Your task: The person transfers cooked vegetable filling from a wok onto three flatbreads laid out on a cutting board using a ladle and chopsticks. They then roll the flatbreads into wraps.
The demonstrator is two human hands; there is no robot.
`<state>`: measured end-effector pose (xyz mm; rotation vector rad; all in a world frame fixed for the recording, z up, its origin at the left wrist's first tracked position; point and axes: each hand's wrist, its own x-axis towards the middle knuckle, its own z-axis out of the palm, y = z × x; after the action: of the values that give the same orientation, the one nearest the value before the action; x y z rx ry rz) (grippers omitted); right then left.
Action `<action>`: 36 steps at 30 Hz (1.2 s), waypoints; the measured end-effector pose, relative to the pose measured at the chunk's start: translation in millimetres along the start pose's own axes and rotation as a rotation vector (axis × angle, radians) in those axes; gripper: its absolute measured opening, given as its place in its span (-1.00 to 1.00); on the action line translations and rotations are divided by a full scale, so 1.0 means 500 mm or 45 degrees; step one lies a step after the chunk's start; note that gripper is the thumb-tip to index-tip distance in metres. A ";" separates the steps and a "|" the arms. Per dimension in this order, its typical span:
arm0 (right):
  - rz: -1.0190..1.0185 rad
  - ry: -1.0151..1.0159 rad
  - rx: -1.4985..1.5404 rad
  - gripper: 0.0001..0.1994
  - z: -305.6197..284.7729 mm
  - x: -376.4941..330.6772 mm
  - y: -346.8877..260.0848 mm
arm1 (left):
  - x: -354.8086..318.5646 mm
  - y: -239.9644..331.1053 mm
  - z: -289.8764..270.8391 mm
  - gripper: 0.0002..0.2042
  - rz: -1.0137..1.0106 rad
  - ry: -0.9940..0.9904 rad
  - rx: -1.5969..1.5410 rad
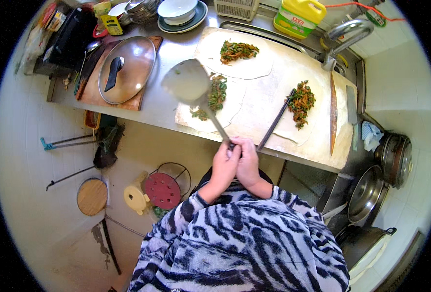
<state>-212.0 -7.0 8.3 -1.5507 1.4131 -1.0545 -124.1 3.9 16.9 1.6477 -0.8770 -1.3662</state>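
My left hand [224, 167] is closed round the handle end of a metal ladle [185, 82]. The ladle slants up to the left over a flattened dough sheet [232, 104], its wide bowl partly hiding the filling there. Pressed against the left hand, my right hand [248, 164] has its fingers curled, with dark chopsticks [275, 120] running out from it to the right. Their tips touch a pile of chopped green and orange filling [301, 104] on another dough sheet [287, 127]. A third dough sheet [259, 70] at the back carries filling [238, 51] too.
The sheets lie on a floured board [317, 151] with a rolling pin [332, 114] at its right. A glass lid [130, 70] rests on a wooden board at left. Bowls [177, 10], a yellow jug [299, 18] and a faucet [344, 41] stand behind; pots [395, 155] are at right.
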 end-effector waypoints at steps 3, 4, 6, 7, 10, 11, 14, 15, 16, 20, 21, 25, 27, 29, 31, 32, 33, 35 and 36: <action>0.004 -0.128 0.134 -0.62 0.019 -0.002 -0.025 | -0.016 -0.005 -0.049 -0.76 -0.048 0.062 0.062; -0.055 -0.264 0.147 -0.60 0.012 0.005 -0.028 | -0.013 -0.026 -0.072 -0.79 -0.017 0.050 0.107; -0.190 -0.525 0.218 -0.52 -0.019 0.021 -0.047 | -0.012 -0.041 -0.109 -0.85 0.046 0.044 0.039; -0.044 -0.606 0.199 -0.55 -0.045 0.026 -0.062 | -0.015 -0.039 -0.121 -0.87 0.080 0.054 -0.080; 0.388 -0.095 -0.051 -0.81 -0.093 0.039 0.000 | -0.030 -0.032 -0.172 -0.87 0.027 0.030 -0.039; 0.286 0.027 -0.197 -0.81 -0.122 0.055 0.046 | -0.032 -0.035 -0.187 -0.87 0.055 0.002 -0.003; 0.442 0.144 -0.474 -0.73 -0.177 0.099 0.102 | -0.044 -0.023 -0.201 -0.87 0.008 -0.030 0.035; 0.438 0.152 -0.574 -0.68 -0.183 0.109 0.115 | -0.047 -0.025 -0.203 -0.87 -0.004 -0.050 0.056; 0.493 0.099 -0.636 -0.65 -0.183 0.116 0.123 | -0.048 -0.030 -0.204 -0.87 -0.015 -0.069 0.076; 0.609 0.019 -0.792 -0.58 -0.174 0.119 0.149 | -0.055 -0.021 -0.195 -0.87 -0.043 -0.103 0.013; 0.613 0.035 -0.809 -0.57 -0.172 0.117 0.156 | -0.055 -0.017 -0.192 -0.87 -0.036 -0.105 0.006; 0.674 -0.019 -0.732 -0.59 -0.184 0.123 0.178 | -0.052 -0.021 -0.198 -0.86 -0.031 -0.151 -0.055; 0.746 -0.048 -0.670 -0.61 -0.195 0.127 0.185 | -0.054 -0.028 -0.206 -0.85 -0.033 -0.163 -0.089; 0.710 -0.004 -0.686 -0.59 -0.195 0.122 0.197 | -0.061 -0.027 -0.210 -0.85 -0.048 -0.138 -0.099; 0.676 0.015 -0.705 -0.60 -0.187 0.119 0.204 | -0.068 -0.027 -0.219 -0.85 -0.072 -0.115 -0.117; 0.665 0.019 -0.722 -0.61 -0.186 0.117 0.207 | -0.071 -0.028 -0.220 -0.85 -0.090 -0.112 -0.133; 0.654 0.022 -0.740 -0.62 -0.188 0.117 0.209 | -0.073 -0.028 -0.221 -0.86 -0.107 -0.109 -0.150; 0.664 0.004 -0.717 -0.66 -0.195 0.120 0.204 | -0.077 -0.029 -0.226 -0.86 -0.118 -0.114 -0.182; 0.656 0.016 -0.688 -0.66 -0.199 0.115 0.204 | -0.080 -0.032 -0.231 -0.86 -0.131 -0.119 -0.210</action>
<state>-338.9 -74.1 -46.4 -1.3989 2.0756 -0.3866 -17.2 63.5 30.2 1.5302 -0.7200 -1.5541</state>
